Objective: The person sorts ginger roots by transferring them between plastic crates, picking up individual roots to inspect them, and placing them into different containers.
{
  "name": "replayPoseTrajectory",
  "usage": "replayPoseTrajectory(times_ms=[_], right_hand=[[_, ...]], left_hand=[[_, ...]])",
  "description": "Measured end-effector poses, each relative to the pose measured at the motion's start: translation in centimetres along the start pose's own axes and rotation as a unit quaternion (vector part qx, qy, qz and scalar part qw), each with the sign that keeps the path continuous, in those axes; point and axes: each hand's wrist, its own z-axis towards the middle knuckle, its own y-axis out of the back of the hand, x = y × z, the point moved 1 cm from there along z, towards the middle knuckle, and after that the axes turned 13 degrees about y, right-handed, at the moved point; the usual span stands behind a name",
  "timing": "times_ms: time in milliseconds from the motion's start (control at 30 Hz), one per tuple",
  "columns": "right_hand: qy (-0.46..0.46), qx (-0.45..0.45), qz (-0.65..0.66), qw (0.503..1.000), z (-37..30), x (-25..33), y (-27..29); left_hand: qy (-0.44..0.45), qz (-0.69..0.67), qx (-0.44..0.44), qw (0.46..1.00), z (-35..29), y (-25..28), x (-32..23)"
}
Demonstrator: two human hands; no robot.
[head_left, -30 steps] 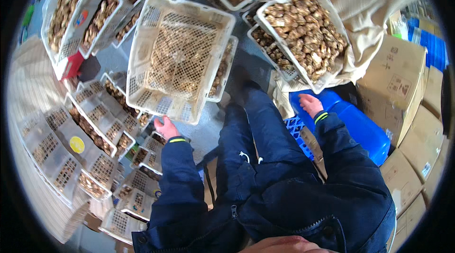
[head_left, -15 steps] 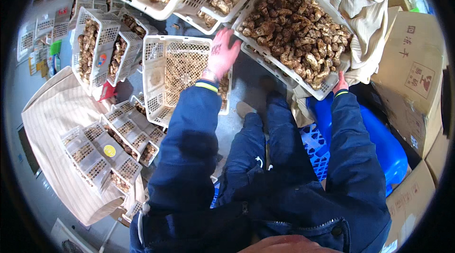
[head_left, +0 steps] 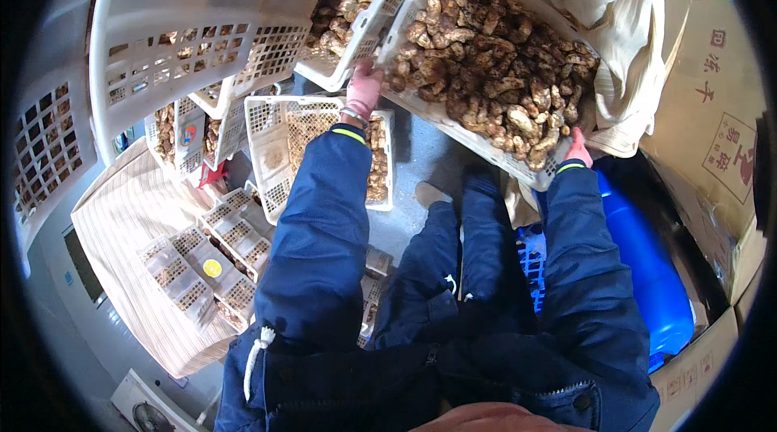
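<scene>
A white plastic crate (head_left: 486,146) filled with brown, knobbly mushrooms (head_left: 494,60) sits tilted across the upper middle. My left hand (head_left: 363,94) is closed at its near left corner, the fingertips partly hidden between this crate and a neighbouring crate (head_left: 328,76) of mushrooms. At the opposite near corner, my right hand (head_left: 576,149) grips the crate's end, its fingers mostly out of sight. Below my left hand stands another white crate (head_left: 267,137), with mushrooms showing inside.
Large white crates (head_left: 174,15) loom at the upper left. Smaller-looking crates (head_left: 194,266) stand on striped cloth (head_left: 113,270). Beige cloth (head_left: 631,52) drapes behind the held crate. Cardboard boxes (head_left: 704,124) and a blue plastic container (head_left: 639,262) line the right.
My left hand has gone from spread fingers above the lower crate to closing on the full crate's left corner. My right hand stays at its end. The view has shifted; upper-left crates look larger.
</scene>
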Motion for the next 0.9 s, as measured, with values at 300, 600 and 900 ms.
replayPoseTrajectory(times_ms=[300, 600, 900], right_hand=[[0.207, -0.048, -0.130, 0.968, 6.2, 2.3, 7.1], [0.183, 0.242, -0.151, 0.941, 5.1, 7.0, 6.9], [0.284, 0.396, -0.136, 0.862, -16.7, 10.9, 6.4]], left_hand=[[0.202, 0.166, 0.145, 0.954, -14.4, 2.8, 0.9], [0.160, -0.049, 0.093, 0.982, -27.2, 10.2, -0.5], [0.220, -0.176, -0.054, 0.958, -50.3, 20.8, 4.6]])
